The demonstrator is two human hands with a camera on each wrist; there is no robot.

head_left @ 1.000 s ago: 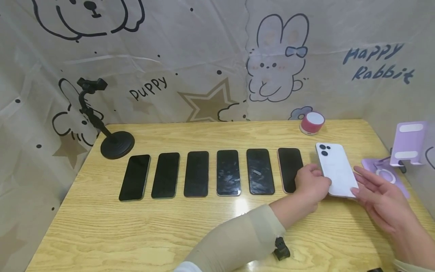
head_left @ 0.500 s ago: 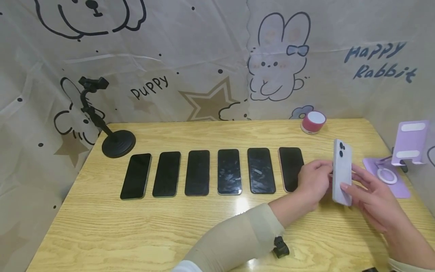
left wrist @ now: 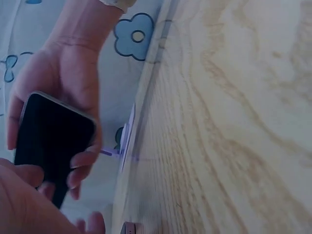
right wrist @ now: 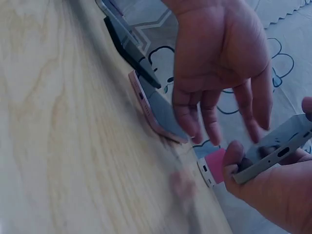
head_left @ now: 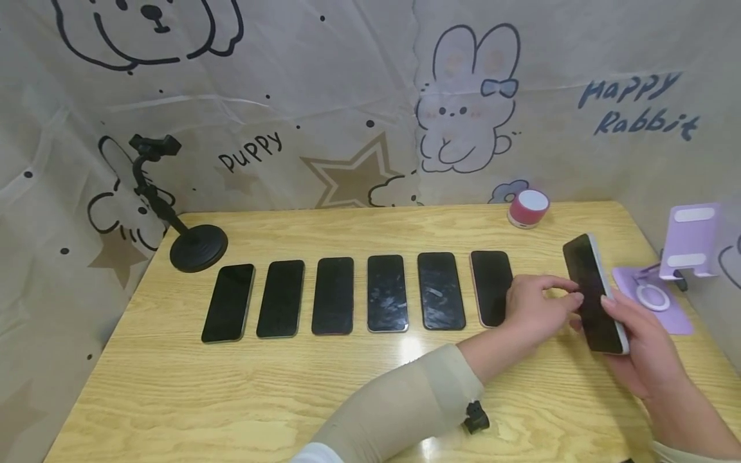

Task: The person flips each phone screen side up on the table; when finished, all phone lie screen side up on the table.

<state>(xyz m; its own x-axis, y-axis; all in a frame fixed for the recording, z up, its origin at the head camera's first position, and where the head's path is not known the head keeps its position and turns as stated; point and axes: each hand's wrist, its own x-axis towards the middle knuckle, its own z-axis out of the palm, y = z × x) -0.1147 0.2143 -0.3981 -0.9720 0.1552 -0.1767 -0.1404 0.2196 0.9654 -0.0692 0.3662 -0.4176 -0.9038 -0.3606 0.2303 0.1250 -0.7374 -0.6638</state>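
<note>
My right hand [head_left: 654, 347] holds a phone [head_left: 595, 308] raised and tilted above the table, its black screen turned to the left and a pale edge showing. In the left wrist view, the palm and fingers lie behind the phone [left wrist: 48, 131]. My left hand [head_left: 538, 305] is at the screen side, fingers loosely bent. The right wrist view shows the left hand [right wrist: 222, 58] with its fingers hanging down near the phone; whether a fingertip touches it, I cannot tell. Below the left wrist lies a pink-edged phone [head_left: 491, 283], partly covered by that hand.
Several dark-screened phones lie in a row, one being a phone [head_left: 388, 292] with smudges. A black stand [head_left: 199, 247] is at the back left. A pink speaker [head_left: 529, 209] stands at the back right, and a purple phone stand [head_left: 689, 241] at the right edge.
The phone has been lifted off the table and turned over, from white back showing to black screen showing. The left hand has let go of its edge; the right hand keeps hold.
</note>
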